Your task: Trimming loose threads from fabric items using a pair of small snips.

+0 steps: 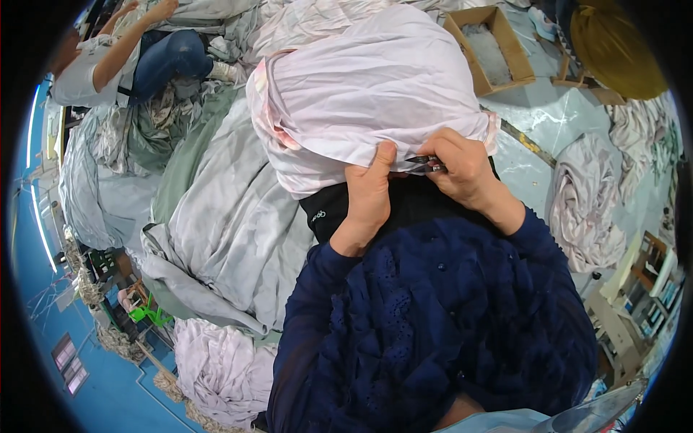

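The person's navy-blue, long-sleeved top of gathered fabric (pixel 433 310) fills the space on the near side of a broad pale pinkish-white cloth (pixel 368 86). This pinkish-white cloth is the thing being handled: it is bunched into a rounded, creased mound, spread over the far part of black trousers (pixel 433 198), with pink-and-peach patterned patches showing at its left and right ends. To the left of the cloth spreads a long, rumpled heap of grey-white sheets (pixel 238 209), with a dull green cloth (pixel 180 173) along its outer side. Beyond the cloth's far left corner sits a co-worker in a light shirt and blue jeans (pixel 173 65), arms raised. To the right of the cloth, well apart from it, lies a twisted pale pinkish-grey fabric bundle (pixel 586 206). Just beside the cloth's far right side stands an open brown cardboard box (pixel 521 81) with grey fluffy material inside.

The left hand (pixel 369 184) is clamped on the cloth's near edge, its thumb pressed on top. The right hand (pixel 462 167), at the same edge and a little to the right, is closed around a small pair of dark metal thread snips (pixel 422 165). The snips point left along the cloth's near edge, their slim blades slightly apart; I cannot tell whether they touch the fabric.
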Motion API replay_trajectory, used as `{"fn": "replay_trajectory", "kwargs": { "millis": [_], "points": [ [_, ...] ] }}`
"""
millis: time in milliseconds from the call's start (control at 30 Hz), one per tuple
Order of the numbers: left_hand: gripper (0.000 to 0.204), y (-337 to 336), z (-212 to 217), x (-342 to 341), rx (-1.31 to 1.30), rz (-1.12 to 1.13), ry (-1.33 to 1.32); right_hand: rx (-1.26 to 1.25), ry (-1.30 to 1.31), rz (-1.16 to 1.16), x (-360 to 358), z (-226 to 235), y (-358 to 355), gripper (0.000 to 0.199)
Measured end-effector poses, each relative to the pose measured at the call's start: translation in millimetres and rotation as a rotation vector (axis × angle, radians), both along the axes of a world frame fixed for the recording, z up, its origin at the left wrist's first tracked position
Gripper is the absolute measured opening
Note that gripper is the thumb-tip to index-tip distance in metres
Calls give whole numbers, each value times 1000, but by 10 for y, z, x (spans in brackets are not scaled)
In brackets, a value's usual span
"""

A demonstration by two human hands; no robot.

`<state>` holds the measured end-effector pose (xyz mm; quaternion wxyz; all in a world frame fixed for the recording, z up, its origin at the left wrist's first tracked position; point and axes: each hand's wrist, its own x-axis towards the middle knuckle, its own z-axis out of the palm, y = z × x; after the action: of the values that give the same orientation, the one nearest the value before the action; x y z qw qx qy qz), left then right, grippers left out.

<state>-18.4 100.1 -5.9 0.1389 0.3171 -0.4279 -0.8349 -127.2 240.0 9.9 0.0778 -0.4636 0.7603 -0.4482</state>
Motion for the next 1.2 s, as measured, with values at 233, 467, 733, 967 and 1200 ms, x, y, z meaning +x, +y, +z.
{"fn": "replay_trajectory", "kwargs": {
  "millis": [233, 467, 733, 967, 1200],
  "points": [
    [17, 10, -8, -13, 41, 12, 15, -75, -175, -118, -40, -113, 44, 20],
    [20, -12, -4, -2, 43, 17, 7, -107, -234, -326, -127, -197, 159, 6],
    [21, -8, -22, 0, 58, -8, -25, -469, -1195, -275, -152, 141, -24, 13],
    [22, -15, -62, -7, 73, 25, -19, -733, -1434, -115, -651, 121, 227, 12],
    [33, -77, -13, -12, 59, -155, -25, -901, -854, -313, -1382, 344, 770, 12]
  ]
}}
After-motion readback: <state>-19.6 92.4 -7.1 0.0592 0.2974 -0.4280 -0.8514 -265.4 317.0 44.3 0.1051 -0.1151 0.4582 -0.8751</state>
